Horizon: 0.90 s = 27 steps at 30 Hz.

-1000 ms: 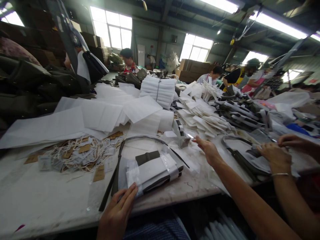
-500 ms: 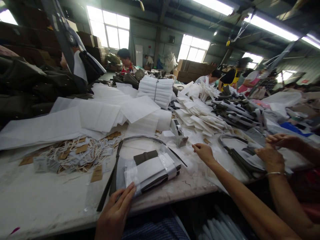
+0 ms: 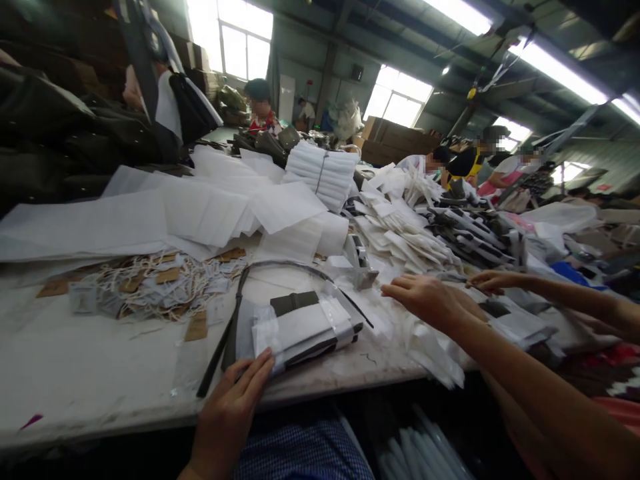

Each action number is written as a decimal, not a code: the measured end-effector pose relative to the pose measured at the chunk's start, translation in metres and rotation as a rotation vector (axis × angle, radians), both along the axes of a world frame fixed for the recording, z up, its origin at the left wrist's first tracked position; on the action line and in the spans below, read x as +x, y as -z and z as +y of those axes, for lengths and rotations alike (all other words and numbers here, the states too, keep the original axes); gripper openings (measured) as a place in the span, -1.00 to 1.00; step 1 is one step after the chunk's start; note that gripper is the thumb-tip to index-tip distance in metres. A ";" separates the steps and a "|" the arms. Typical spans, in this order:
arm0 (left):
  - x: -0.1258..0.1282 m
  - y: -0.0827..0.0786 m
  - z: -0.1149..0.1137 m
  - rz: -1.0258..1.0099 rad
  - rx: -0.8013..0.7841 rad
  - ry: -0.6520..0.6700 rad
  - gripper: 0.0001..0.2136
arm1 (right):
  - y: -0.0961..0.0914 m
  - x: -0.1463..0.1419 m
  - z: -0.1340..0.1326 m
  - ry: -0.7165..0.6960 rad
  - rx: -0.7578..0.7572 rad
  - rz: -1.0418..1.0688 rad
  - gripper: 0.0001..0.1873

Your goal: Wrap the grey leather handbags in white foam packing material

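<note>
A dark olive bag [image 3: 293, 303] lies on the table before me, partly wrapped in white sheet [image 3: 305, 327] and clear plastic, its strap [image 3: 240, 293] looped behind it. My left hand [image 3: 245, 387] rests on the bag's near left corner, fingers stretched flat. To the right, my right hand [image 3: 425, 297] is held out, fingers bent and close together; whether something thin is between them is hidden. Just left of its fingertips stands a tape dispenser [image 3: 360, 260]. A co-worker's hand [image 3: 493, 283] is over wrapped bags at the right, and another arm is partly hidden behind mine.
Tags with white strings [image 3: 165, 287] lie in a heap at the left. White sheets [image 3: 210, 207] and a tied white bundle [image 3: 320, 173] are stacked behind. White packets [image 3: 400, 227] pile up at right centre. Pale rolls [image 3: 425, 447] stand below the table edge.
My right hand has turned palm-down and shifted slightly, staying near the dispenser. The co-worker's hands have moved left and apart. My left hand stays on the bag; the view tilted slightly.
</note>
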State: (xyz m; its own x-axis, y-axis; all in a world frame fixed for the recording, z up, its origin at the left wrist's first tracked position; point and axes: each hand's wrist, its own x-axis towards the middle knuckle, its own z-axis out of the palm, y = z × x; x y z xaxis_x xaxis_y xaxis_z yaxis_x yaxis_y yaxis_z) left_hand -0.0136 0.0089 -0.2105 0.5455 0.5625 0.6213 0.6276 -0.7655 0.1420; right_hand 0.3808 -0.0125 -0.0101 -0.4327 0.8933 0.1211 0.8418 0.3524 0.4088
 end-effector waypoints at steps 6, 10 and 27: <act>0.003 -0.003 -0.006 -0.053 -0.146 -0.022 -0.65 | -0.005 -0.086 0.029 -0.298 -0.355 0.226 -0.67; 0.005 -0.004 -0.006 -0.073 -0.164 -0.029 -0.66 | 0.012 -0.140 0.070 -0.424 -0.572 0.270 -0.65; 0.005 -0.008 -0.004 -0.112 -0.102 -0.018 -0.64 | 0.068 -0.221 0.157 -0.445 -0.877 -0.075 -0.77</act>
